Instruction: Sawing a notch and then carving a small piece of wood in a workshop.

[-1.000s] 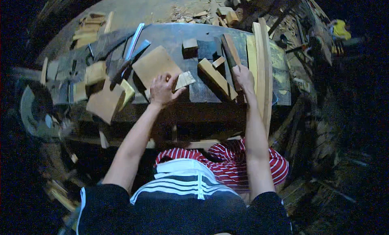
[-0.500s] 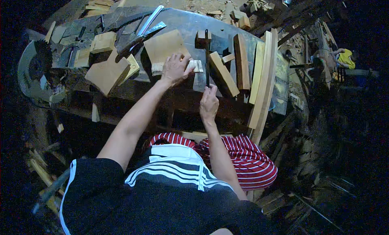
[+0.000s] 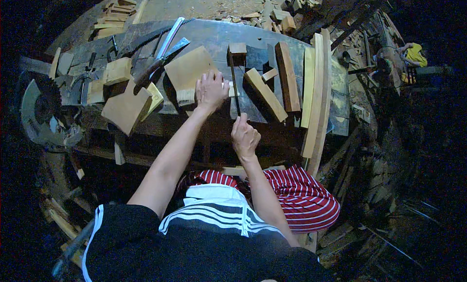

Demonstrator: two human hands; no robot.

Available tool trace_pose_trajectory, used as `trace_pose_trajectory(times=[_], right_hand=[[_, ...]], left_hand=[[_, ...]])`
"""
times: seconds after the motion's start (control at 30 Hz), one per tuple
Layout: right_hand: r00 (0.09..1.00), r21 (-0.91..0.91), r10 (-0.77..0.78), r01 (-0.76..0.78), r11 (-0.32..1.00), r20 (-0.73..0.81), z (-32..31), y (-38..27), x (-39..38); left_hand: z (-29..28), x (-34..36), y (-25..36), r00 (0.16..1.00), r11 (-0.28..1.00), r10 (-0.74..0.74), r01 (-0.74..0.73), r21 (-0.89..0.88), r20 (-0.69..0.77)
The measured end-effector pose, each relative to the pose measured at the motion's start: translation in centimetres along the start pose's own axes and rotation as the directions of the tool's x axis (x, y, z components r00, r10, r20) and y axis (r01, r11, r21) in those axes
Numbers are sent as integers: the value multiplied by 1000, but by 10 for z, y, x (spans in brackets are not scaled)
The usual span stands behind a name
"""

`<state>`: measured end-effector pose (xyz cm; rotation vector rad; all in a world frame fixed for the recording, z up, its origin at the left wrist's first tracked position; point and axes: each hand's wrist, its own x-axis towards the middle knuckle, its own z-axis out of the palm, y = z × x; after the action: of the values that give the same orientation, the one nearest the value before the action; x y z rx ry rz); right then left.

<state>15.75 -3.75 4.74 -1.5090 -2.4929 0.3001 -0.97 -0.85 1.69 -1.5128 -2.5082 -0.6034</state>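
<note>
My left hand (image 3: pixel 211 92) grips the near right part of a flat, light wooden board (image 3: pixel 187 70), its fingers curled over it. The board's near end shows a pale edge with fine lines across it. My right hand (image 3: pixel 246 137) is closed around the near end of a long, narrow, dark tool (image 3: pixel 234 82) that points away from me. That tool passes close by the right end of the board; whether they touch I cannot tell. Beyond it sits a small wooden block (image 3: pixel 237 48). A slanting wooden bar (image 3: pixel 265 94) lies to the right of the tool.
A thick bar (image 3: pixel 288 78) and long strips (image 3: pixel 318 97) line the bench's right side. On the left are wooden blocks (image 3: pixel 116 70), a cut board (image 3: pixel 125 107), a saw (image 3: pixel 148 70) and a round toothed blade (image 3: pixel 33 102). Far right, a person in yellow (image 3: pixel 415 54) is visible.
The far end of the dark tool has swung left, toward the board. My right hand has shifted slightly left and nearer to me. My left hand stays on the board.
</note>
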Motion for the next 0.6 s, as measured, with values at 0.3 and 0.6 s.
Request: trace_pose_trajectory(times=[0.3,0.6], right_hand=[[997,-122,-77,74,990,-21,4,1,-12],[1000,-78,-30,29,997,-6,20,-5,49]], left_hand=[[12,14,4,977,979,-205,204,25,53],[21,18,19,983,985,-173,174,-2,59]])
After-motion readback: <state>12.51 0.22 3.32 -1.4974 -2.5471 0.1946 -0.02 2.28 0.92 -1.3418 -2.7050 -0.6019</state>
